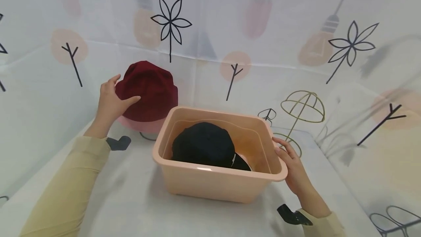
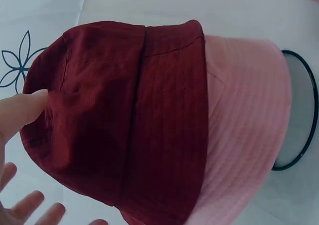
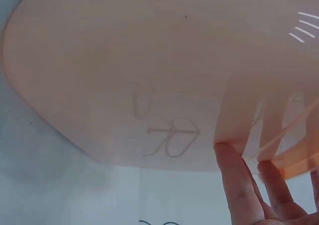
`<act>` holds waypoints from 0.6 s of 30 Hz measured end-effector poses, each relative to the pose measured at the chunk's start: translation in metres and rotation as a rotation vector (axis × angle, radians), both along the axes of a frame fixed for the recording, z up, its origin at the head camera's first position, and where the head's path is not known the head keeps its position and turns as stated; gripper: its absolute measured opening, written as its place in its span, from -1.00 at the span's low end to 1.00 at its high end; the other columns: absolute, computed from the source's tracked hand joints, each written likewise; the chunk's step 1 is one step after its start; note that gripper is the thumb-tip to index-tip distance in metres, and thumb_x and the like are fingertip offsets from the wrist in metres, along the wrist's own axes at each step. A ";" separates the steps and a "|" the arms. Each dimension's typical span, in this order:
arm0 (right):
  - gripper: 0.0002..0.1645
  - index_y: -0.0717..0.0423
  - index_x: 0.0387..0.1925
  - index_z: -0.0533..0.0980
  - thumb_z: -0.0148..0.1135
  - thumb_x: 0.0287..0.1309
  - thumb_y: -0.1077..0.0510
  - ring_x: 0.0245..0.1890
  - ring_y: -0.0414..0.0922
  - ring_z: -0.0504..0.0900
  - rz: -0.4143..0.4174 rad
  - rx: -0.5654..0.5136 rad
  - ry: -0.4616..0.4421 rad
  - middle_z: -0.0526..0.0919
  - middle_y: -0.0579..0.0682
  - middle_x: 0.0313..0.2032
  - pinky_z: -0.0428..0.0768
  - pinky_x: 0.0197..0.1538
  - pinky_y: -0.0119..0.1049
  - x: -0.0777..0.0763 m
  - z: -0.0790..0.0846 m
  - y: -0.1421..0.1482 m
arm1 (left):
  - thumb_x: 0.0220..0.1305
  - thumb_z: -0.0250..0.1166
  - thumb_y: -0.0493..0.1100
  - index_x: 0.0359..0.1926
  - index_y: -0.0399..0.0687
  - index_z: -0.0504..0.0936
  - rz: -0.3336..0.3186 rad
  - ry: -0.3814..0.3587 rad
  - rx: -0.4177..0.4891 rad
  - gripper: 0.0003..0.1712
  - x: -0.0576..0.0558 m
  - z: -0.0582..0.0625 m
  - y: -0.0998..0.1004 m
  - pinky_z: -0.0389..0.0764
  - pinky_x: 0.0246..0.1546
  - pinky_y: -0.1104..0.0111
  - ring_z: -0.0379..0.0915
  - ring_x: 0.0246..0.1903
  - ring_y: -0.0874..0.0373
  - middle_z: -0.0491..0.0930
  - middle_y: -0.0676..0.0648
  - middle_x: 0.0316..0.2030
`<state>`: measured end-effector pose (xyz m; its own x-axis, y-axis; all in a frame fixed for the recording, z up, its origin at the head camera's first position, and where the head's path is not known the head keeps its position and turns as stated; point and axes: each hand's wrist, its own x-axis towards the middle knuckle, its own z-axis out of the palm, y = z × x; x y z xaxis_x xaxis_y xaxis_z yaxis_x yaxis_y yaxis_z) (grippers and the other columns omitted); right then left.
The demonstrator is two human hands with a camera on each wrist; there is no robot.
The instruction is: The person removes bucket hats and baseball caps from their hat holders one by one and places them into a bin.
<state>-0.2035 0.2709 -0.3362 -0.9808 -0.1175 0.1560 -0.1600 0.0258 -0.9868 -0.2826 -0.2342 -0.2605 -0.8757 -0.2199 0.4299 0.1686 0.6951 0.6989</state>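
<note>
Sitting over a pink hat [image 2: 244, 95], the dark red hat [image 1: 154, 94] is at the back left of the tabletop [image 1: 131, 200], just beside the peach tub [image 1: 213, 182]; a dark loop [image 2: 317, 100] shows beyond the pink brim. The left hand [image 1: 113, 100] is at the red hat's crown, thumb spread wide from the fingers and lying across its front; whether the thumb presses the cloth, I cannot tell. Inside the tub lies a black cap [image 1: 204, 143], its visor pointing right. At the tub's right end the right hand [image 1: 292, 164] rests its slightly parted fingers near the rim. Behind that end stands a gold wire stand [image 1: 297, 118] with a domed top, before a white backdrop [image 1: 197, 46] printed with flowers and bulbs.
</note>
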 end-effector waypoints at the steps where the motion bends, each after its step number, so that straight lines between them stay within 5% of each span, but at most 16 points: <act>1: -0.68 -0.21 0.13 0.33 -0.09 0.38 0.05 -0.14 -0.26 0.54 -0.004 0.002 -0.002 0.51 -0.14 -0.11 0.57 -0.19 -0.39 0.001 0.000 0.001 | 0.03 0.39 0.07 0.43 -0.13 -0.08 -0.012 -0.022 -0.003 0.11 -0.002 0.001 0.001 0.18 0.16 -0.14 -0.03 0.26 -0.23 -0.01 -0.36 0.30; 5: -0.70 -0.23 0.11 0.34 -0.09 0.38 0.05 -0.15 -0.26 0.54 -0.005 -0.003 0.001 0.52 -0.14 -0.13 0.57 -0.20 -0.39 0.002 0.001 0.002 | 0.07 0.35 0.11 0.43 -0.17 -0.13 -0.053 -0.086 0.017 0.12 -0.010 0.003 0.005 0.11 0.19 -0.15 -0.09 0.29 -0.25 -0.09 -0.38 0.33; 12: -0.67 -0.16 0.14 0.31 -0.10 0.39 0.07 -0.15 -0.24 0.53 -0.031 0.007 -0.006 0.50 -0.11 -0.14 0.57 -0.19 -0.39 0.002 0.001 -0.001 | 0.21 0.25 -0.02 0.44 -0.16 -0.11 -0.073 -0.091 0.084 -0.04 -0.018 0.007 0.007 0.01 0.25 -0.09 -0.14 0.32 -0.23 -0.02 -0.37 0.34; 18: -0.66 -0.14 0.16 0.30 -0.12 0.39 0.08 -0.14 -0.24 0.53 -0.047 0.010 -0.010 0.52 -0.12 -0.12 0.57 -0.19 -0.39 0.001 -0.001 -0.001 | 0.27 0.17 -0.04 0.44 -0.06 0.00 -0.067 -0.152 0.238 -0.19 -0.020 0.011 0.011 0.24 0.15 -0.08 -0.02 0.30 -0.19 0.02 -0.28 0.36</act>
